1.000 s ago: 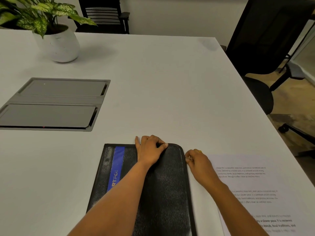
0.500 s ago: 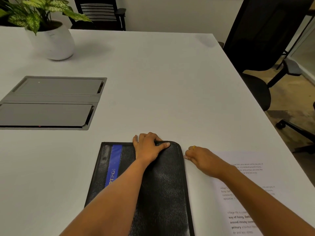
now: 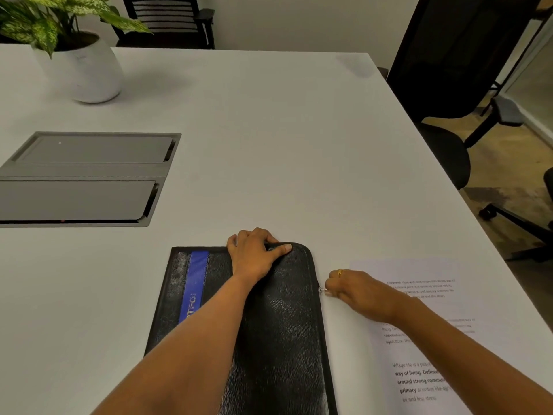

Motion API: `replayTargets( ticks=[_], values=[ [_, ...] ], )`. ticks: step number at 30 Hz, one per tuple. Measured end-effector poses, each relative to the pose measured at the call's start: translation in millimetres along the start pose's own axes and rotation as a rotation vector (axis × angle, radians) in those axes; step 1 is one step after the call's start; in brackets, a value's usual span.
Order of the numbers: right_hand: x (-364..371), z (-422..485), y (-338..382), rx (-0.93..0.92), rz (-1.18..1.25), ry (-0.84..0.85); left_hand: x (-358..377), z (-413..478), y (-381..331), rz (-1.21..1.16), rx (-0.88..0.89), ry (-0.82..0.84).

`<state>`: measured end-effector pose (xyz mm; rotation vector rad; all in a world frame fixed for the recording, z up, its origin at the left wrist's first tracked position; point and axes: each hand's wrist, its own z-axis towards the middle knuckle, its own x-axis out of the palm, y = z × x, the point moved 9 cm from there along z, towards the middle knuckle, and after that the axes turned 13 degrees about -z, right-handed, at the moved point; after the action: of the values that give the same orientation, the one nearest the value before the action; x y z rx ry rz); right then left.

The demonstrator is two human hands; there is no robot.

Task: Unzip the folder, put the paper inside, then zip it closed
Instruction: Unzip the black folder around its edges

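I see a white table [image 3: 269, 130] filling most of my view. At its far left corner stands a round white pot [image 3: 86, 70] holding a plant with speckled green leaves [image 3: 45, 22]. Nearer, at the left, a grey two-flap hatch [image 3: 83, 178] is set flush into the tabletop, both flaps down. A black slatted chair [image 3: 170, 22] stands past the far edge, against a pale wall. Another black office chair [image 3: 443, 70] stands off the right side, on a brownish floor [image 3: 508, 163].

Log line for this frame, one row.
phase: unzip | left hand: grips folder top edge | right hand: pinches zipper pull at right edge | paper: on table, outside folder
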<state>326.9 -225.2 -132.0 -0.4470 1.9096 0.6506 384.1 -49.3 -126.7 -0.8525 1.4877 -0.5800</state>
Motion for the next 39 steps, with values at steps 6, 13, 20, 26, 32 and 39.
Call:
replayTargets(
  ticks=[6,13,20,26,32,39],
  values=[
    [-3,-4,6,-0.037,0.0,0.022,1,0,0,0.001,0.006,0.009],
    [-1,-10,14,-0.064,-0.022,0.025,1,-2,-2,0.017,0.019,0.008],
    [2,-14,21,-0.087,-0.021,0.022,3,-2,-1,0.046,0.021,0.016],
    [3,-17,22,-0.085,-0.016,0.025,3,-2,-2,0.065,0.023,0.017],
    [5,-17,22,-0.066,-0.013,0.034,3,-1,-1,0.058,0.037,0.006],
    [6,-19,25,0.047,-0.01,-0.041,-3,-8,-6,0.109,0.113,-0.081]
  ],
)
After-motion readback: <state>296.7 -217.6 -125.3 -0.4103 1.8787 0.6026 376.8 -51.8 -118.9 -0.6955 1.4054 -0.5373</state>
